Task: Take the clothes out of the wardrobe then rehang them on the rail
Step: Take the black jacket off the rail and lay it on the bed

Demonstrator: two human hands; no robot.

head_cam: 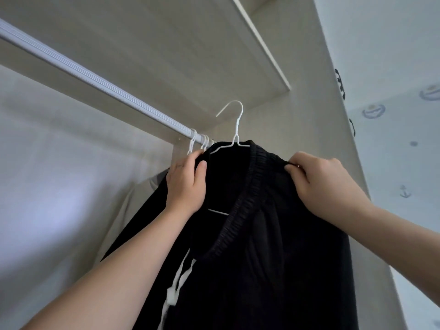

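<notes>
Black elastic-waisted garment (273,246), white wire hanger (235,125): not yet on the white ribbed rail (95,79).
Your left hand (187,184) grips it near the rail; right hand (316,177) pinches it.

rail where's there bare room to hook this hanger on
The rail is bare along its whole stretch from the left edge of view down to the bunched white hooks. It is crowded at that right end, where the hooks sit just above the left hand.

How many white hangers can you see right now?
3 at least: one hanger inside the black garment, its hook free of the rail; two more hangers hooked on the rail just above the left hand. The bunched hooks and garment may hide more.
</notes>
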